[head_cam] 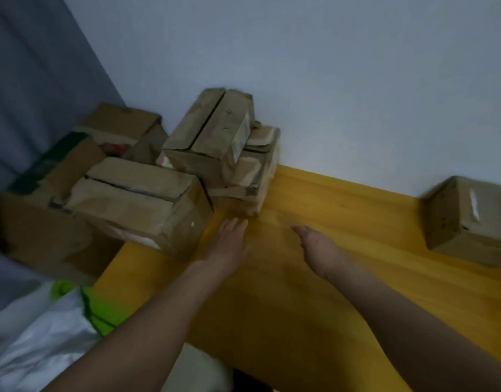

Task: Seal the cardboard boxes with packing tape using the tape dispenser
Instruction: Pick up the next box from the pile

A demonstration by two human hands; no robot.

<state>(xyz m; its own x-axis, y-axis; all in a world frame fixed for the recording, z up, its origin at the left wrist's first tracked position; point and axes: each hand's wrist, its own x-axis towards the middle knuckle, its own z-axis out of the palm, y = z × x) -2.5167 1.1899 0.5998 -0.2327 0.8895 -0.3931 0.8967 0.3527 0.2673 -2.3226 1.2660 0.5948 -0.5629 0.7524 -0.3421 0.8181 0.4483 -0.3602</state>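
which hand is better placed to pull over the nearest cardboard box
Left, probably. The open left hand hovers right beside the nearest brown cardboard box at the yellow wooden table's left edge; the right hand is farther away.

Whole frame: motion-blurred; box edges and printing unreadable.
Box at right [469,219]: cut off by the right frame edge.
Large box at left [43,236]: cut off by the left edge, partly hidden behind the front box [139,205].
Right hand [314,244]: fingers blurred, pose uncertain.
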